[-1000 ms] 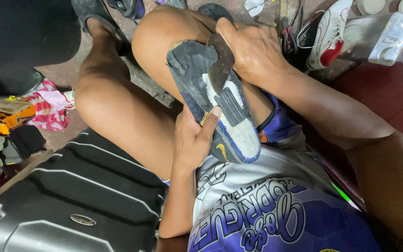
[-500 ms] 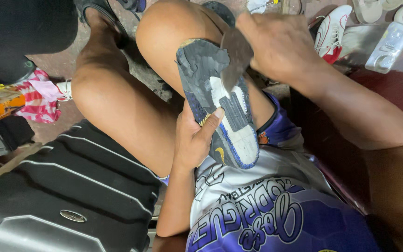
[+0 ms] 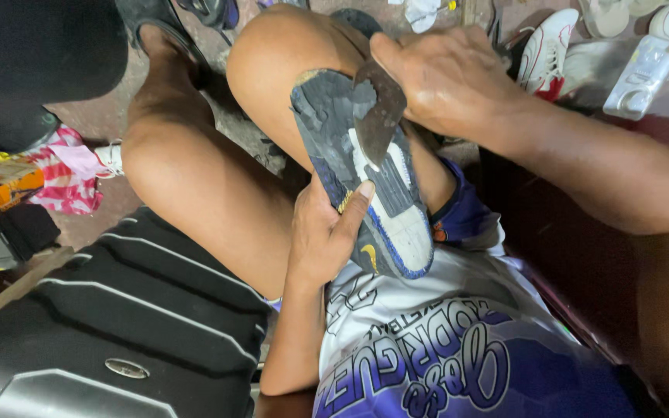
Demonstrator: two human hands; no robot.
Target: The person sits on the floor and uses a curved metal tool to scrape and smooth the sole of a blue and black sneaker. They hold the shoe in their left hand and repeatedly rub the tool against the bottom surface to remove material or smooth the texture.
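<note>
We see the left hand [image 3: 320,236] clasped around the side of a worn shoe [image 3: 365,174], thumb pressed on its sole, the shoe lying sole-up against the raised knee [image 3: 272,54] near the centre of view. The right hand [image 3: 447,77], at one o'clock of the shoe, pinches a dark loose flap of outsole [image 3: 377,116], lifted off the sole. At seven o'clock lies a black ribbed suitcase [image 3: 118,325]; at two o'clock, well apart, white sneakers [image 3: 547,50].
</note>
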